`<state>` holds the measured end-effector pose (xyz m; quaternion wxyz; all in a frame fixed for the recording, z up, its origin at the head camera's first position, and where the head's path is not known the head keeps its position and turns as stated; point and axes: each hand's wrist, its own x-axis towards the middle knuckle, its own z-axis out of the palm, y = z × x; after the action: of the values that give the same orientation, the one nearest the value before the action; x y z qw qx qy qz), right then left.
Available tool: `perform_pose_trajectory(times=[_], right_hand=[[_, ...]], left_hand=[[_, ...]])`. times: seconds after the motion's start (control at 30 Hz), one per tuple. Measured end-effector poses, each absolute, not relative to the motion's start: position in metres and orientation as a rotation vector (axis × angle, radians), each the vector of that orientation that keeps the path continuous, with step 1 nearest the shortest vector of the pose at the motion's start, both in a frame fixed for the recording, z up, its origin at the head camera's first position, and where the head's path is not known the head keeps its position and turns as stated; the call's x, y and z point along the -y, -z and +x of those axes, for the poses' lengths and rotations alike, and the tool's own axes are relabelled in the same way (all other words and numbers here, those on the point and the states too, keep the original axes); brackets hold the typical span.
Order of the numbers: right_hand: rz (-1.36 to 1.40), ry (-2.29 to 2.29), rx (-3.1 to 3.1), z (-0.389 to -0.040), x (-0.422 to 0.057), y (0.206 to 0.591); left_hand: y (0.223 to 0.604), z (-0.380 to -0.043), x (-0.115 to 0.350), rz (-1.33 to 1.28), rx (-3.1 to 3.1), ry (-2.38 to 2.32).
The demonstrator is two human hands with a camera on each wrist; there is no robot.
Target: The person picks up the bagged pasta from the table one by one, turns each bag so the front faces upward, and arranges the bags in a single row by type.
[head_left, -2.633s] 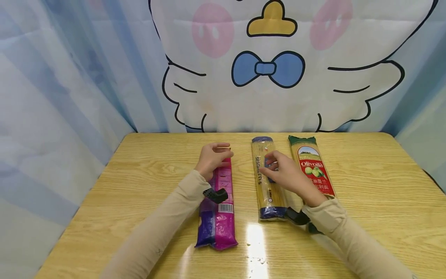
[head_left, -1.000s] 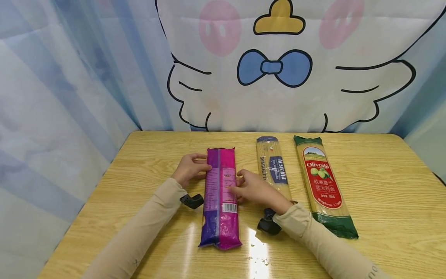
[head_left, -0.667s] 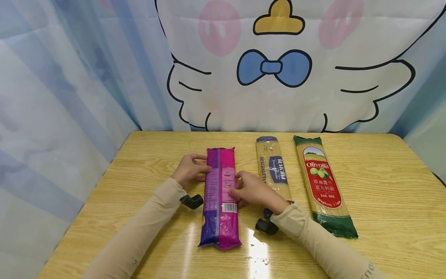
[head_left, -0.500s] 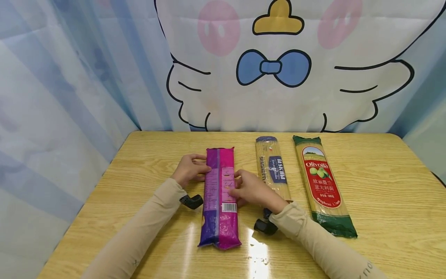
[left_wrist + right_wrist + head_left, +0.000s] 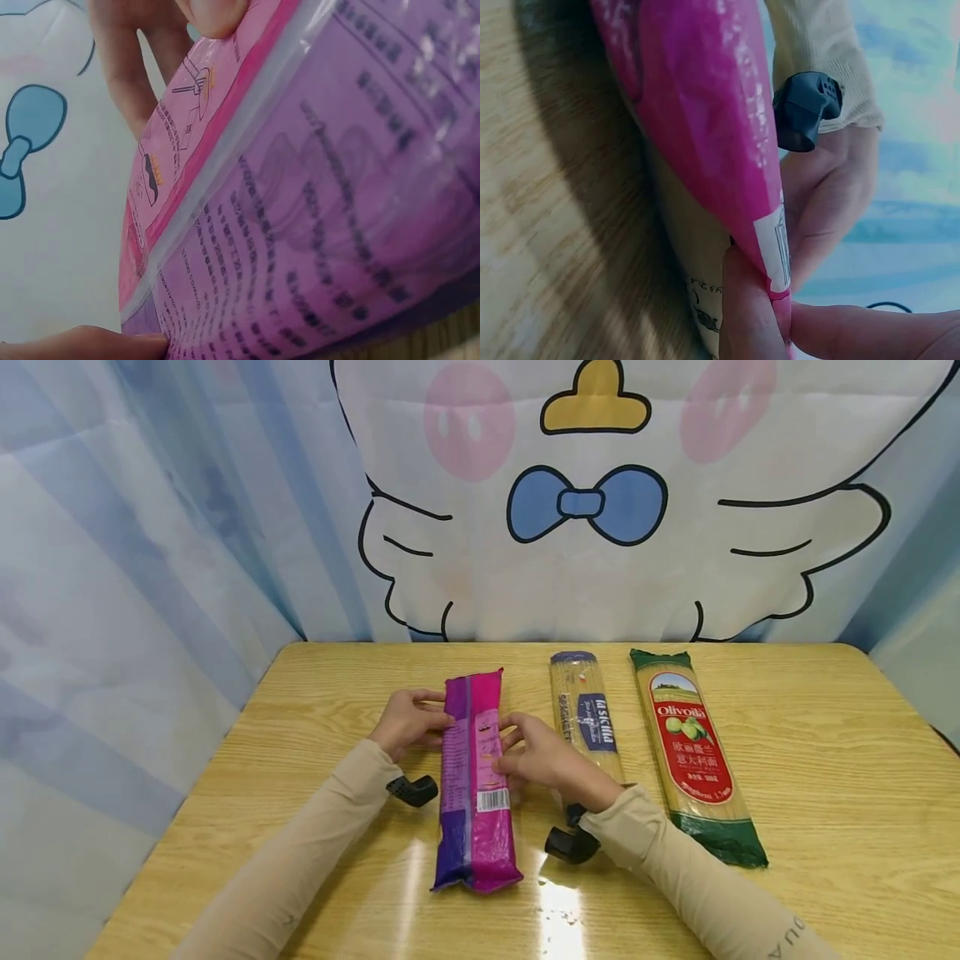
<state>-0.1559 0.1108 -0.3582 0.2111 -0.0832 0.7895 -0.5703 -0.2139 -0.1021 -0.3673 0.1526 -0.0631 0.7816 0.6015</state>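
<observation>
A long pink and purple pasta packet (image 5: 471, 777), back side up with its barcode showing, lies between both hands. Its right long edge is tipped up off the table, as the right wrist view shows. My right hand (image 5: 551, 760) pinches that edge, thumb on the printed face and finger underneath. On the opposite side, my left hand (image 5: 408, 722) holds the left edge, its thumb on the printed face; the fingertips beyond are partly hidden. In the left wrist view the packet's text panel (image 5: 285, 217) slants steeply, with the right hand's fingers at its far edge.
A blue-ended La Sicilia spaghetti packet (image 5: 577, 693) lies just right of the right hand, partly covered by it. Further right is a green-ended Olivoilà spaghetti packet (image 5: 690, 752). The wooden table (image 5: 322, 693) ends at a patterned curtain (image 5: 465, 568) behind.
Both hands have come to the pink packet's sides, the right from over the La Sicilia packet, the left from the pink packet's upper end. In the last half second its right edge has risen.
</observation>
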Motion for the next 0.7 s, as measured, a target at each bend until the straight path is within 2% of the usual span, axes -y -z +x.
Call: perform_pose_trajectory(times=[0.7], right_hand=[[-0.353,1.567,-2.26,-0.149,-0.111,0.326]], left_hand=[[0.341,-0.201,0.078,-0.186,-2.182,-1.769]])
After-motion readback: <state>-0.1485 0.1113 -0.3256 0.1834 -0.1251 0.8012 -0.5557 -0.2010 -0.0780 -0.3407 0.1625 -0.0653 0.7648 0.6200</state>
